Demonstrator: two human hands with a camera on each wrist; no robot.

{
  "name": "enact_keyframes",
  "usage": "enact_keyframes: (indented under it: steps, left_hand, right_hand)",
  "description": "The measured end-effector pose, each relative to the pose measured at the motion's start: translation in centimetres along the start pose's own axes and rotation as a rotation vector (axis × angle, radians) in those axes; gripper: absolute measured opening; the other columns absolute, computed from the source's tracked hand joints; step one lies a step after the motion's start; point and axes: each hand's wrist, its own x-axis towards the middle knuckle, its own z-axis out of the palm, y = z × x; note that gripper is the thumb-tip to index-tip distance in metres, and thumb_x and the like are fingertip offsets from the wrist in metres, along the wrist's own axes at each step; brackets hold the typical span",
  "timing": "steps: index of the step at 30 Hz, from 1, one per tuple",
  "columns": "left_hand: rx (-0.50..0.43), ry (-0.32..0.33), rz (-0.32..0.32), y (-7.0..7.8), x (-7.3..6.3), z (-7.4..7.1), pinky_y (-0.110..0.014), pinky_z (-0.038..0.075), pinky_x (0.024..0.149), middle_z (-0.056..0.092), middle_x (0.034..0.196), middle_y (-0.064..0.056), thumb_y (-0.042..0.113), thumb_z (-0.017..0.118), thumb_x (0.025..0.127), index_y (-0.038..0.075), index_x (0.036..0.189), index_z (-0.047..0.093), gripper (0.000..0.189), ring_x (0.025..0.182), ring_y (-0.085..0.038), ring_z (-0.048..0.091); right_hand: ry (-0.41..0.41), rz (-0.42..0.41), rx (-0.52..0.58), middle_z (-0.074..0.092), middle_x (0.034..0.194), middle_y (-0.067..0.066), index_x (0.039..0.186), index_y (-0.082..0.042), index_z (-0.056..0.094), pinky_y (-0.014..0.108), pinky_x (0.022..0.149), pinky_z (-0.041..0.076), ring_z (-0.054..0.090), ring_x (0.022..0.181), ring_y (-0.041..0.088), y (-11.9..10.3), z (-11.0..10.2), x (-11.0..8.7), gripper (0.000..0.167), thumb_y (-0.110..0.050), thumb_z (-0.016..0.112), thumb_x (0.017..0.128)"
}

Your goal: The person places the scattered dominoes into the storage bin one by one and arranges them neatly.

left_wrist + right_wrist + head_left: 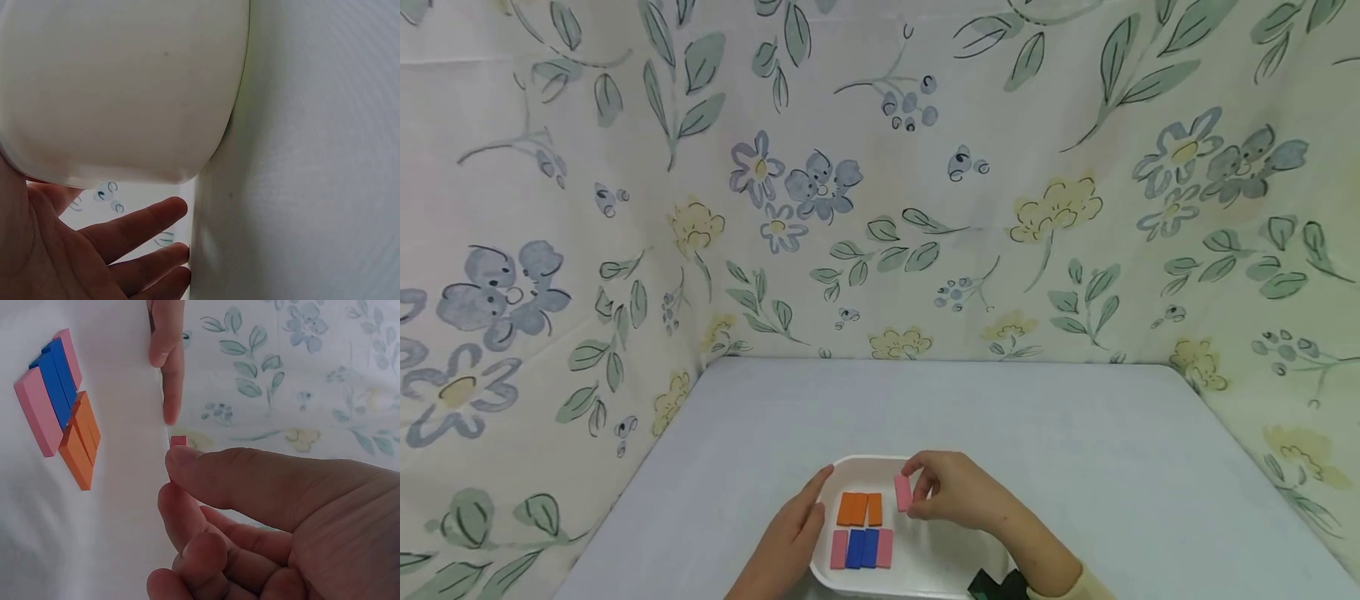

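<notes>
My right hand (958, 492) pinches a pink block (902, 493) between thumb and fingers above the right part of a white tray (940, 558). In the right wrist view only an end of that pink block (179, 440) shows past the thumb. At the tray's left side, my left hand (786, 533) rests against the rim; its fingers (134, 231) are extended in the left wrist view. Inside the tray, three orange blocks (857, 509) lie side by side. Nearer to me is a row with two blue blocks (862, 548) between two pink blocks (838, 550).
The tray stands near the front of a white table (1037, 425). A floral cloth (880, 183) hangs behind the table and along both sides. A black object (996, 585) shows by the right wrist, over the tray's front right.
</notes>
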Motion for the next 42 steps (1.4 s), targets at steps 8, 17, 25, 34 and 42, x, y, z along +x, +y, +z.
enact_keyframes:
  steps: [8,17,25,34,42]
  left_hand:
    - [0.004,0.007,0.014,-0.2,0.2,-0.2,-0.055,0.031,0.114,0.04,0.157,-0.002,0.021,0.041,0.109,0.025,0.157,0.036,0.049,0.144,-0.028,0.035]
    - [-0.008,0.005,0.013,-0.3,0.2,0.2,-0.055,0.033,0.113,0.04,0.157,-0.002,0.021,0.041,0.108,0.024,0.157,0.036,0.049,0.144,-0.028,0.036]
    - [-0.019,-0.003,0.018,-0.4,0.2,0.0,-0.056,0.032,0.113,0.04,0.157,-0.002,0.021,0.041,0.108,0.025,0.157,0.036,0.049,0.144,-0.028,0.035]
    - [-0.028,-0.02,0.011,-0.2,0.1,0.0,-0.057,0.033,0.112,0.04,0.157,-0.004,0.021,0.041,0.108,0.026,0.157,0.036,0.049,0.143,-0.03,0.036]
    - [-0.002,-0.004,0.001,-0.2,0.1,0.0,-0.058,0.036,0.11,0.041,0.156,-0.005,0.024,0.042,0.108,0.029,0.157,0.036,0.049,0.142,-0.031,0.038]
  right_hand:
    - [-0.016,0.002,-0.011,0.062,0.075,-0.004,0.11,-0.009,0.066,0.027,0.06,0.054,0.058,0.066,0.015,-0.1,0.2,-0.4,0.037,-0.016,0.085,0.079]
    - [-0.031,0.026,-0.113,0.062,0.072,-0.007,0.11,-0.013,0.068,0.026,0.06,0.054,0.057,0.065,0.013,-0.9,0.7,-0.3,0.038,-0.021,0.086,0.078]
    - [-0.042,-0.018,-0.16,0.061,0.073,-0.008,0.113,-0.012,0.068,0.022,0.06,0.055,0.057,0.065,0.011,-2.4,0.4,0.4,0.039,-0.02,0.086,0.079]
    - [-0.046,-0.014,-0.167,0.061,0.074,-0.008,0.111,-0.011,0.068,0.023,0.06,0.054,0.056,0.068,0.011,-2.9,0.8,1.7,0.038,-0.019,0.086,0.079]
    - [-0.05,0.043,-0.148,0.062,0.076,-0.007,0.107,-0.011,0.069,0.025,0.064,0.055,0.058,0.072,0.013,-1.7,1.6,3.0,0.037,-0.019,0.088,0.077]
